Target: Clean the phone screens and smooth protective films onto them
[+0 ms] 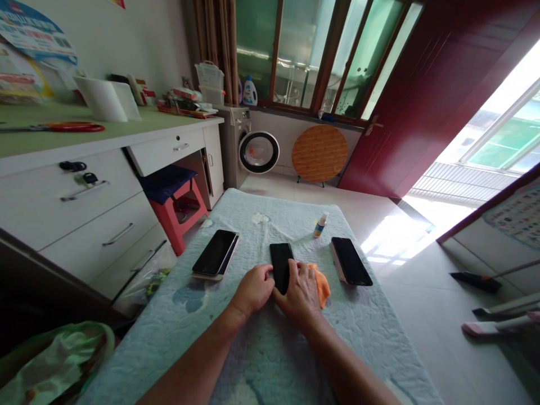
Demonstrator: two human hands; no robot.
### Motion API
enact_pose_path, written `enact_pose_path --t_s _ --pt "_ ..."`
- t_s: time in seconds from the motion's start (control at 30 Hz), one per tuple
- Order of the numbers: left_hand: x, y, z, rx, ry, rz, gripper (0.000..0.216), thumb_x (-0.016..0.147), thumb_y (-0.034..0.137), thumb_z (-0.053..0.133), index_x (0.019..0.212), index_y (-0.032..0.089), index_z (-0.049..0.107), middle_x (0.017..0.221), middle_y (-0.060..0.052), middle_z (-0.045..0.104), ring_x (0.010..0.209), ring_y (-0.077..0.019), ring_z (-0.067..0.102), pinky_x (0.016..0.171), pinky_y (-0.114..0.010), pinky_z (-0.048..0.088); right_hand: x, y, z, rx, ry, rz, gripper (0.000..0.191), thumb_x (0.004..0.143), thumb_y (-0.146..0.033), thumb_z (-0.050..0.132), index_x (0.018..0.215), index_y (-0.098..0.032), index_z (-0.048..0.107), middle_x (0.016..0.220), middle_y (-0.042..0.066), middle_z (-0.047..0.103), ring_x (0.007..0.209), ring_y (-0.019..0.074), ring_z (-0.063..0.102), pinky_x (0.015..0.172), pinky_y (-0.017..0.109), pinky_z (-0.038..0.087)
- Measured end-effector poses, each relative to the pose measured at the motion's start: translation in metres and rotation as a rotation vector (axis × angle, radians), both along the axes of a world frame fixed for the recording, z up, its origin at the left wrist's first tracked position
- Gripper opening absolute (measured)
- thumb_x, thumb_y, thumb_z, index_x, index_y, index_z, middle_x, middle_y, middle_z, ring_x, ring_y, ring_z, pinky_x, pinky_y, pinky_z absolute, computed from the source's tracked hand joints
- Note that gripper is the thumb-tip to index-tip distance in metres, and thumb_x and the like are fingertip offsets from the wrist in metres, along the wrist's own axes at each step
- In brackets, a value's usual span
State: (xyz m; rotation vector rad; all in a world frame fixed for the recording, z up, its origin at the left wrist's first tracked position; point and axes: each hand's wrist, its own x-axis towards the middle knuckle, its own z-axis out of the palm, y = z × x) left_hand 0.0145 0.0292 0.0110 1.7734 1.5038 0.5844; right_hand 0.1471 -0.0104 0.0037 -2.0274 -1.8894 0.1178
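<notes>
A black smartphone [280, 263] lies between my hands on the light blue cloth cover [253, 349]. My left hand [254, 288] has its fingers curled against the phone's left edge. From the other side, my right hand [300, 292] grips the right edge, fingers bent and thumb near the lower end. An orange cloth [323, 286] lies beside my right hand, partly hidden under it. Farther back stands a small spray bottle [320, 225] with a clear cap. Two more dark-screened phones rest on flat pieces: the left phone [216, 252] and the right phone [351, 261].
A pink stool [181, 216] stands left of the covered surface, by a white desk [84, 208] with drawers. Scissors [71, 127] and a paper roll [103, 98] lie on it. Behind are a washing machine with its door open [259, 152] and a round folded table [319, 153].
</notes>
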Motion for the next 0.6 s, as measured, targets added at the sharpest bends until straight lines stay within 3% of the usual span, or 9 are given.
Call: enact_pose_path --t_s 0.13,0.33,0.6 --pt "-0.001 0.001 0.002 0.0 0.001 0.007 0.045 0.074 0.004 0.049 0.115 0.011 0.066 0.114 -0.012 0.069 0.107 -0.0201 0.062 0.097 -0.027 0.042 0.0 0.005 0.001 -0.009 -0.013 -0.006 0.064 0.075 -0.048 0.062 0.129 -0.016 0.05 0.117 0.017 0.055 0.105 0.033 0.05 0.096 0.045 0.034" --pt "-0.007 0.005 0.003 0.022 -0.059 0.089 0.043 0.079 0.006 0.047 0.119 0.013 0.061 0.1 -0.007 0.07 0.092 -0.0167 0.065 0.087 -0.025 0.046 0.001 -0.006 0.005 -0.009 -0.021 0.044 0.066 0.069 -0.033 0.064 0.13 -0.016 0.049 0.121 0.016 0.053 0.109 0.0326 0.047 0.097 0.043 0.034" --pt "-0.012 0.01 -0.008 0.08 -0.21 0.221 0.043 0.077 0.006 0.046 0.117 0.015 0.059 0.1 -0.005 0.067 0.078 -0.0141 0.063 0.074 -0.024 0.049 0.002 -0.009 0.009 -0.007 0.059 0.073 0.068 0.065 -0.031 0.063 0.13 -0.017 0.049 0.122 0.016 0.054 0.111 0.0333 0.046 0.095 0.044 0.036"
